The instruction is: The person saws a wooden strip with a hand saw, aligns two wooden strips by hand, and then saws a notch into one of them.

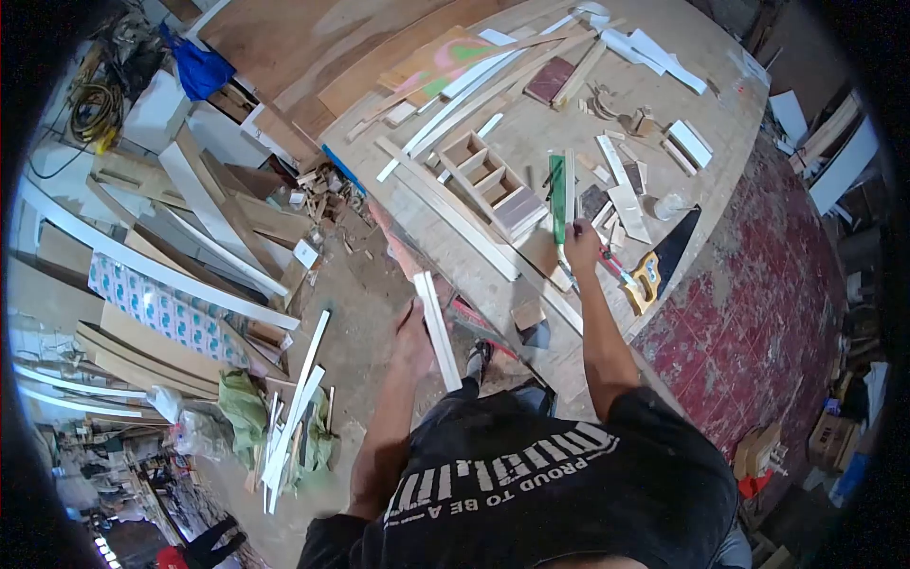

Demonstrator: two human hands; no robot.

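Keep white strip (438, 332) held steady in left hand (409, 334), clear of table (739, 114); cannot tell grip of right hand (583, 246)

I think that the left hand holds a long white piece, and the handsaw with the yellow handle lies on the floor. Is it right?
Not quite: the handsaw lies on the table, as the head view shows. The left hand does hold the white piece.

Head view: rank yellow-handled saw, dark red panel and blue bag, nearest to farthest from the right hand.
1. Yellow-handled saw: just right of the right hand.
2. Dark red panel: farther up the tabletop.
3. Blue bag: far left, off the tabletop.
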